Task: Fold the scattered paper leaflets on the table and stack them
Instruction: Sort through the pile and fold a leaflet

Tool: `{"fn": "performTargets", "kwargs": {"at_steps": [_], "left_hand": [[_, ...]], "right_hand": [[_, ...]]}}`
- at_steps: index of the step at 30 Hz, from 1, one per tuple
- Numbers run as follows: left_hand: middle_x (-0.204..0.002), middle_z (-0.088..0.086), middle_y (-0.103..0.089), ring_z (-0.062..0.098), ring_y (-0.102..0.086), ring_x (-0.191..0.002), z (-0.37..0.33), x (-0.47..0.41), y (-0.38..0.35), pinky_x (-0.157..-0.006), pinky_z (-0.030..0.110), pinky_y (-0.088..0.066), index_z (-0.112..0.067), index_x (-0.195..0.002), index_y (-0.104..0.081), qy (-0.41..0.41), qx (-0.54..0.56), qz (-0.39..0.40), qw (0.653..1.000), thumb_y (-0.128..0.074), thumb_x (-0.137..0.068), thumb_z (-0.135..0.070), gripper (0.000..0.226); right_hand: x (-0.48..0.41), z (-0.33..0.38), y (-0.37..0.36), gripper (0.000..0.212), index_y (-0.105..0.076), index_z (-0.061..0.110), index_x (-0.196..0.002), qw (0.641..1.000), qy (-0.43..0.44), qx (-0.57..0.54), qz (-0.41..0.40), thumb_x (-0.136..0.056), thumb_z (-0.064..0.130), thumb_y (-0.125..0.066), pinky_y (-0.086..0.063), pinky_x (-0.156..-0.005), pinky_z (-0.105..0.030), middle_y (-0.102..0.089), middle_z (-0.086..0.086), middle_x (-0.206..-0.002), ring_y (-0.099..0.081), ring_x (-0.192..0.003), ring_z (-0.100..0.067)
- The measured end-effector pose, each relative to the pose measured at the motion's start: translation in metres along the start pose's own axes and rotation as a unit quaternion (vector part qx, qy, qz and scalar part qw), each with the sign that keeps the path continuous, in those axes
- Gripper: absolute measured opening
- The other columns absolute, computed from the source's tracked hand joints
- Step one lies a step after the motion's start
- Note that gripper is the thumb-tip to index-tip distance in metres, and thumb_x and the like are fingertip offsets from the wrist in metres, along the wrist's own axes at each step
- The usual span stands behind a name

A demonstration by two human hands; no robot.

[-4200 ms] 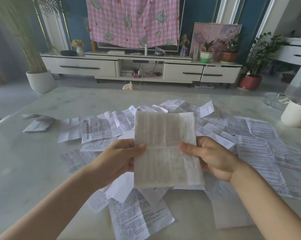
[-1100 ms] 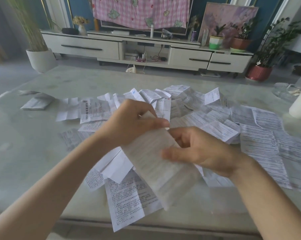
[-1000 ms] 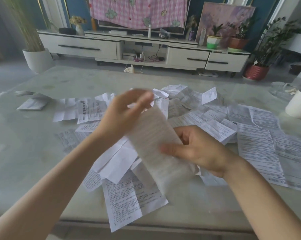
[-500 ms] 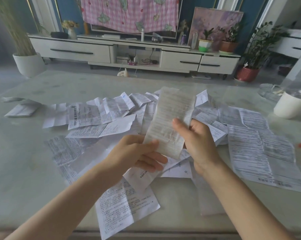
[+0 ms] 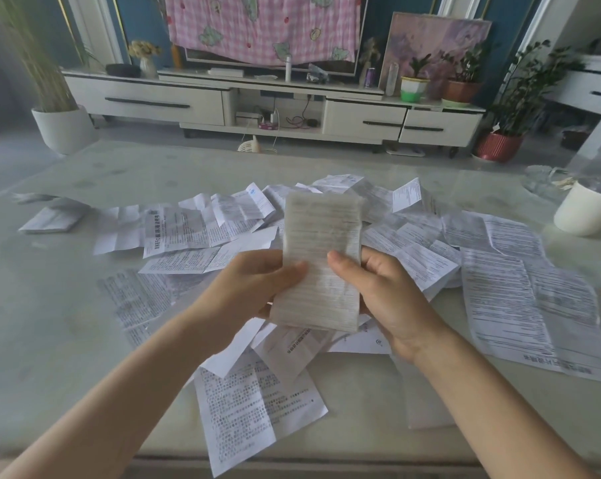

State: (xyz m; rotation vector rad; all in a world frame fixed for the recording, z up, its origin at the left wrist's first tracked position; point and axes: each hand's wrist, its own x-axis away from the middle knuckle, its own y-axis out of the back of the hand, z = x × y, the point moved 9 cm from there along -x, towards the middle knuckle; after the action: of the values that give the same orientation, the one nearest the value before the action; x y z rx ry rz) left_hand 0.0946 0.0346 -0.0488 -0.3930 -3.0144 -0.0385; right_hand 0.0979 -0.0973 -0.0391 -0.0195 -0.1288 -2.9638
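While both thumbs press its front, left hand [image 5: 254, 288] and right hand [image 5: 378, 299] grip folded leaflet [image 5: 321, 243] upright, above scattered leaflets [image 5: 520, 299] on table [image 5: 50, 323]

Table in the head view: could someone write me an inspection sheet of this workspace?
Surface: pale glossy stone-look table.
Job's things: narrow white printed leaflet held above the table; unfolded white printed leaflets scattered across the middle; small folded paper stack far left.
Clutter: white round cup at the right edge.
Grippers: left hand and right hand both pinch the narrow leaflet, thumbs in front.
Cables: tangled cords in the white TV cabinet.
Surroundings: pink checked cloth, red-potted plant.
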Motion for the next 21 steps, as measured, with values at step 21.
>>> {"fn": "performTargets", "kwargs": {"at_steps": [21], "left_hand": [[-0.084,0.018,-0.071,0.032,-0.069,-0.066,0.014,0.008,-0.026,-0.050,0.031,-0.055,-0.012,-0.097,-0.068,0.082,0.129,0.088,0.984,-0.041,-0.085,-0.052,0.049]], "right_hand": [[0.001,0.019,0.006,0.047,-0.073,0.011,-0.062,0.985,0.152,0.064,-0.051,-0.079,-0.022,-0.044,-0.049,-0.065,-0.019,-0.071,0.008,-0.070,-0.065,-0.075,-0.011]]}}
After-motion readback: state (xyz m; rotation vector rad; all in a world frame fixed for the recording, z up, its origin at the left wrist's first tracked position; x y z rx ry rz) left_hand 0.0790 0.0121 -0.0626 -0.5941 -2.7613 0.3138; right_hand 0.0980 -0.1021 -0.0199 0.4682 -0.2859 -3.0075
